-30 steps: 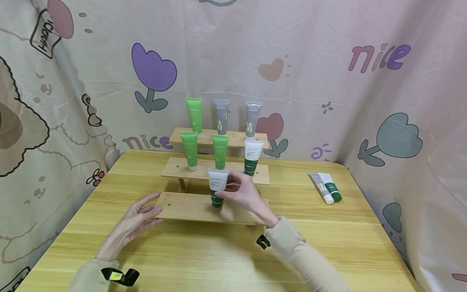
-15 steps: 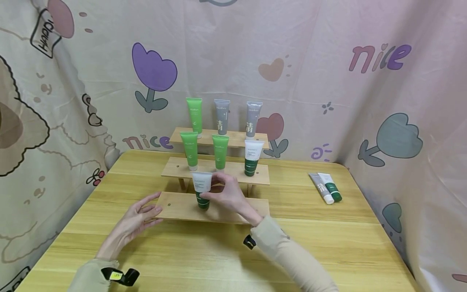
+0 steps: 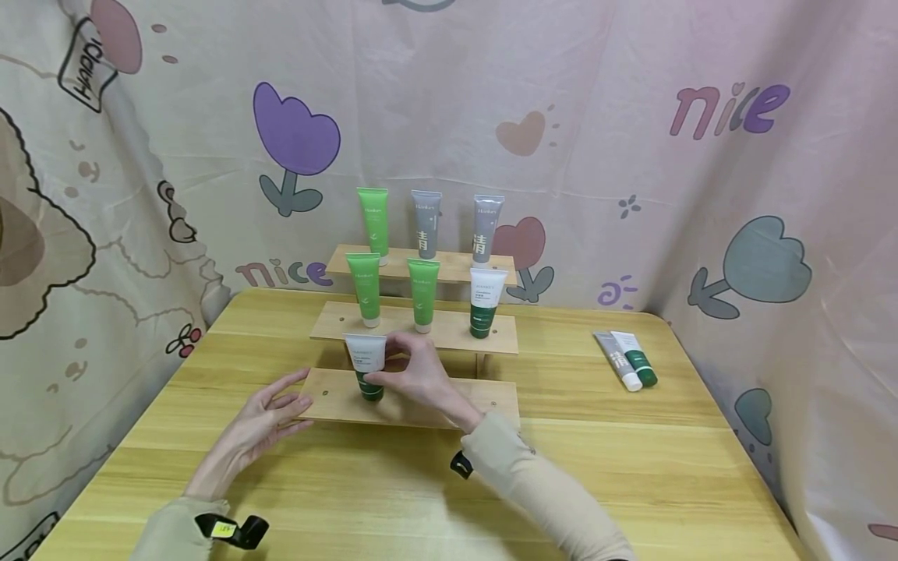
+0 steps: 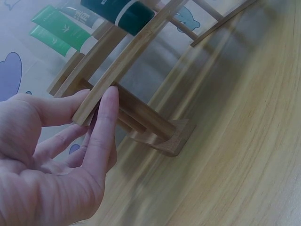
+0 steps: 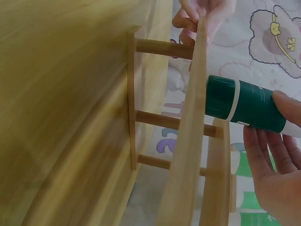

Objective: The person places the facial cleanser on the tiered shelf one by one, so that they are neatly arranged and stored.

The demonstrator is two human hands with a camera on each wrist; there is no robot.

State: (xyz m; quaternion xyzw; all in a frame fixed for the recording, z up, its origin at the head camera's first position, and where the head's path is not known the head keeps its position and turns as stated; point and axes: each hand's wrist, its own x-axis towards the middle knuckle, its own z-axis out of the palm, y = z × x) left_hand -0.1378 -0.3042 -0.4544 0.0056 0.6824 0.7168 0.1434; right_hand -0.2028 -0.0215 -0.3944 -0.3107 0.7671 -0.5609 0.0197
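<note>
My right hand (image 3: 424,379) pinches a white-and-green squeeze tube (image 3: 365,357) between thumb and fingers. The tube stands cap down at the left part of the lowest board of a three-tier wooden display stand (image 3: 435,409); in the right wrist view its green cap end (image 5: 223,98) meets the board's surface. At the stand's left end, my left hand (image 3: 256,425) holds the edge of that same board, the thumb on one face and a finger (image 4: 101,136) beneath it in the left wrist view.
Two green tubes (image 3: 365,288) and a white-and-green tube (image 3: 486,300) stand on the middle tier. On the top tier are a green tube (image 3: 375,222) and two grey tubes (image 3: 426,222). A grey tube (image 3: 617,362) and another white-and-green tube (image 3: 637,362) lie on the table at right.
My right hand has moved left along the lowest board with the white-and-green tube, from near its middle to its left part. The left hand keeps its place on the board's end.
</note>
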